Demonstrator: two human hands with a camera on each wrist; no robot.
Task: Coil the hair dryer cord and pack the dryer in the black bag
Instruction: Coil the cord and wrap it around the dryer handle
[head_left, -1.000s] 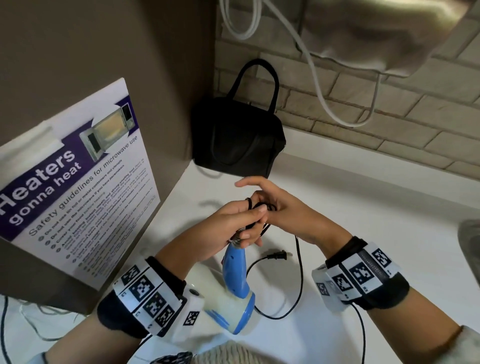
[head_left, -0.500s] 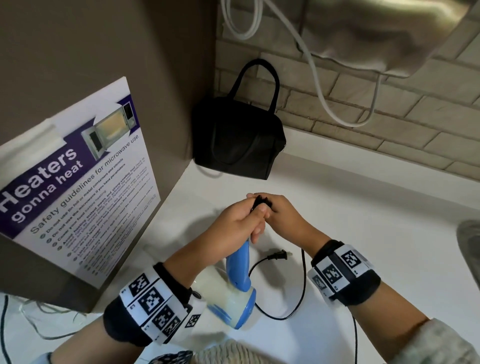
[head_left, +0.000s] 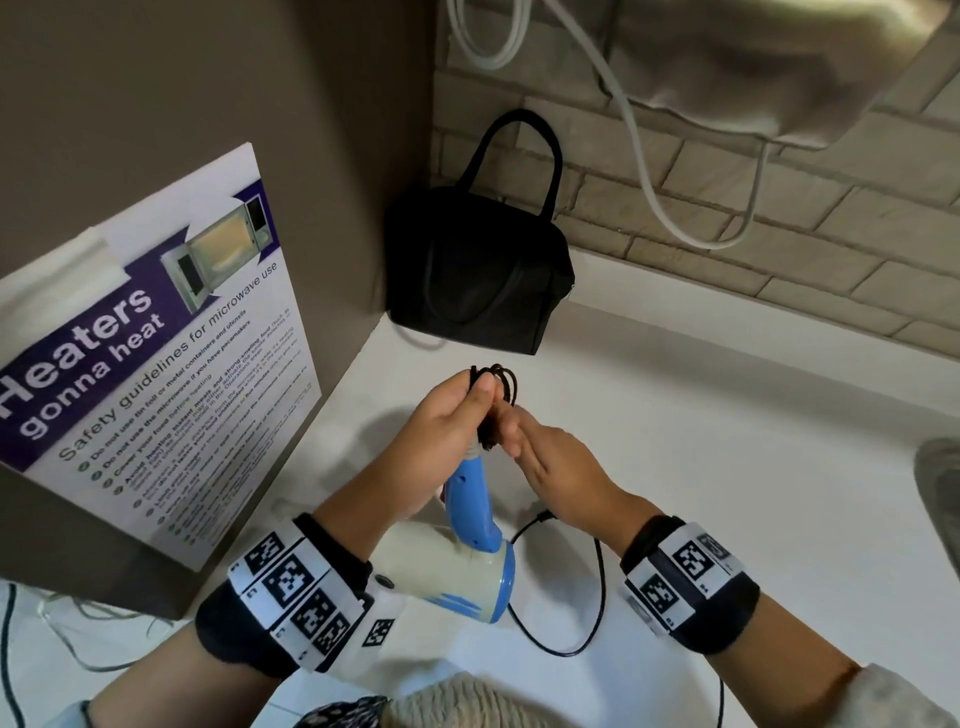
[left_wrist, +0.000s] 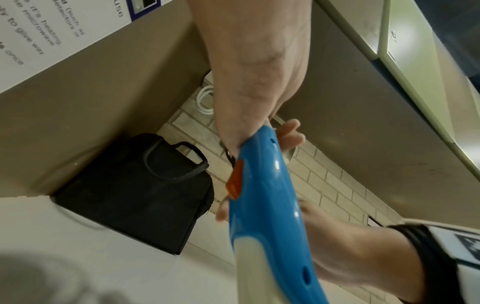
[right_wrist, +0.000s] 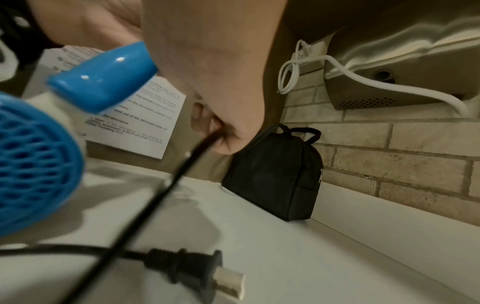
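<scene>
left hand (head_left: 451, 415) pinches black cord (head_left: 496, 382) loops at blue-and-cream plastic hair dryer (head_left: 470, 525) handle | right hand (head_left: 545, 462) pinches cord | black fabric bag (head_left: 480, 270) behind, zipped

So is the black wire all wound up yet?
Not yet. Some loops of the cord sit bunched at the left hand, but a long stretch and the plug lie on the counter.

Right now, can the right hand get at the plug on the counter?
Probably yes. The plug lies bare on the white counter, below the right hand; but that hand pinches the cord.
</scene>
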